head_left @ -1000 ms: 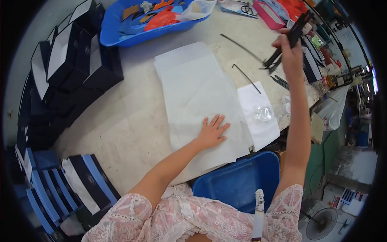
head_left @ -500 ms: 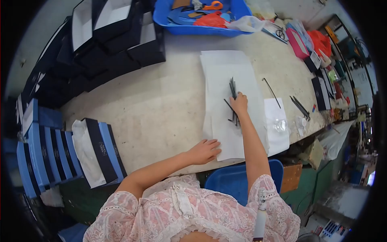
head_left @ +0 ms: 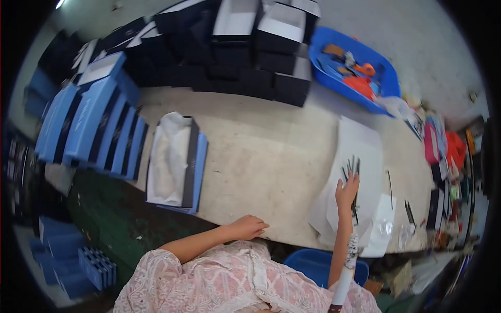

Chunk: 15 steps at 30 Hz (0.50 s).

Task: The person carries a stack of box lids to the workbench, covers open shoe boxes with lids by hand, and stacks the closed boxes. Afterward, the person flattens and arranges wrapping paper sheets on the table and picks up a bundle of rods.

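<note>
My right hand (head_left: 347, 193) is on a bundle of thin dark rods (head_left: 352, 167), its fingers closed round them, over white paper sheets (head_left: 360, 141). My left hand (head_left: 249, 227) rests at the table's front edge, left of the paper, with nothing visible in it; its fingers lie low and slightly spread. One hooked dark rod (head_left: 390, 189) lies right of the sheets, and a few more dark rods (head_left: 409, 213) lie farther right. A clear plastic piece (head_left: 385, 228) sits on a white sheet near the front edge.
An open shoe box with white tissue (head_left: 168, 156) stands at the table's front left. Blue boxes (head_left: 91, 122) are lined up beyond it. Dark boxes (head_left: 282, 44) are stacked at the back. A blue basin (head_left: 326, 78) holds scraps and orange tape. A blue stool (head_left: 318, 263) is under the front edge.
The view has swung to the left, showing more boxes. My left hand has come off the paper onto the table edge. My right hand stays at the rods, which have shifted slightly in it.
</note>
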{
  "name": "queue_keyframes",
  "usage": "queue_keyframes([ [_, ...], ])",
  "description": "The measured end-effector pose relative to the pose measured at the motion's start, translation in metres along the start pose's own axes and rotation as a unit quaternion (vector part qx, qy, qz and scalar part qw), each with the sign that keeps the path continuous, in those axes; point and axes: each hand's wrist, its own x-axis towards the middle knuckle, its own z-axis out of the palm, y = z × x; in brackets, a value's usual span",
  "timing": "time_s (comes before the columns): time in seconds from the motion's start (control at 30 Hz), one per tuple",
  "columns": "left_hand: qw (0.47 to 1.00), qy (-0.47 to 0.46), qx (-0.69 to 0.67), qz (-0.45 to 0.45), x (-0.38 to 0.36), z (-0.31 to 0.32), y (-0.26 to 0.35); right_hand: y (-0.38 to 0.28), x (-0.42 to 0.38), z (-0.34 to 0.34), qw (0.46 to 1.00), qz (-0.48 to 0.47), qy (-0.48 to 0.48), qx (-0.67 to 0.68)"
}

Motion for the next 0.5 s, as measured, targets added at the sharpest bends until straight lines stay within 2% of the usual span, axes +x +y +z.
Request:
queue_keyframes([
  [0.1,0.998,-0.008,-0.017,-0.056,-0.034,-0.004,0.0,-0.056,-0.002,0.004,0.995,-0.051,-0.018,0.081],
  [0.27,0.988,0.096,-0.041,-0.117,-0.106,0.0,-0.007,-0.169,-0.022,0.001,0.96,-0.147,-0.107,0.211],
  [0.4,0.972,0.151,-0.031,-0.179,-0.174,0.001,-0.021,-0.229,-0.056,0.003,0.934,-0.188,-0.174,0.247],
  [0.47,0.963,0.101,-0.047,-0.245,-0.208,-0.001,-0.032,-0.25,-0.078,0.003,0.927,-0.202,-0.214,0.233],
  [0.5,0.962,0.122,-0.043,-0.241,-0.226,0.0,-0.039,-0.259,-0.093,0.002,0.927,-0.202,-0.22,0.228],
])
